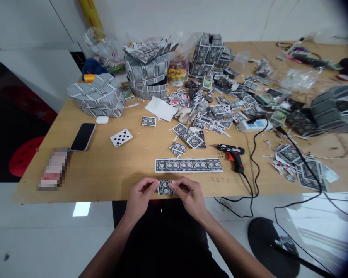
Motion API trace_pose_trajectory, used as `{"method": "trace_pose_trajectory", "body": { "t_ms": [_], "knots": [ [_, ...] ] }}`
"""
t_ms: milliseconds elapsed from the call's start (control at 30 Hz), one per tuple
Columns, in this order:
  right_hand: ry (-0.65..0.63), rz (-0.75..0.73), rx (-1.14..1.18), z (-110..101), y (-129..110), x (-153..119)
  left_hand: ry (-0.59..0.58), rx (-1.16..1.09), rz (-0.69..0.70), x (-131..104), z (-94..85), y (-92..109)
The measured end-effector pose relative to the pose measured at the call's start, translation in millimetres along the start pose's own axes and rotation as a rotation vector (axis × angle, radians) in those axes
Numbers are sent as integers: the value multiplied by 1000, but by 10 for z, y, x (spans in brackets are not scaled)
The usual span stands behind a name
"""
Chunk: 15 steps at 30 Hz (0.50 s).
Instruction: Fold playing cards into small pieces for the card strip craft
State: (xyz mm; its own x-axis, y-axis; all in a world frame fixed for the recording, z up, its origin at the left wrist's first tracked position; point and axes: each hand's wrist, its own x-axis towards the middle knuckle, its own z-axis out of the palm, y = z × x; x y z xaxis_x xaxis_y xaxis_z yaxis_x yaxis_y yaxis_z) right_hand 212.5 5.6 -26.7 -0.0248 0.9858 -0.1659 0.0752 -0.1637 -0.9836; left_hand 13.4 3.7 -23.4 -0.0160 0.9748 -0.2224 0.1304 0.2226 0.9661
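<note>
A small patterned card piece is pinched between my two hands at the table's front edge. My left hand grips its left end and my right hand its right end, thumbs on top. Just beyond it lies a long strip of joined cards. Behind the strip are a small folded card stack and a slanted row of overlapping cards. To the right, a black glue gun with an orange trigger rests on its side.
Woven card baskets stand at the back left, with scattered card scraps across the back. A phone, a loose playing card and a white case lie left. Black cables run from a power strip over the right front edge.
</note>
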Motion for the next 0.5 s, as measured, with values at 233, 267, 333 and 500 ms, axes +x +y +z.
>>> {"method": "trace_pose_trajectory", "body": {
  "t_ms": [233, 267, 333, 500],
  "knots": [
    [4, 50, 70, 68, 1, -17, 23, 79, 33, -7, -4, -43],
    [1, 56, 76, 74, 0, -18, 22, 79, 32, -11, -3, -44],
    [-7, 68, 85, 82, -2, -17, 19, 80, 28, -21, -1, -40],
    [17, 90, 94, 80, -5, 9, 9, 90, 11, -37, 10, -12]
  ]
}}
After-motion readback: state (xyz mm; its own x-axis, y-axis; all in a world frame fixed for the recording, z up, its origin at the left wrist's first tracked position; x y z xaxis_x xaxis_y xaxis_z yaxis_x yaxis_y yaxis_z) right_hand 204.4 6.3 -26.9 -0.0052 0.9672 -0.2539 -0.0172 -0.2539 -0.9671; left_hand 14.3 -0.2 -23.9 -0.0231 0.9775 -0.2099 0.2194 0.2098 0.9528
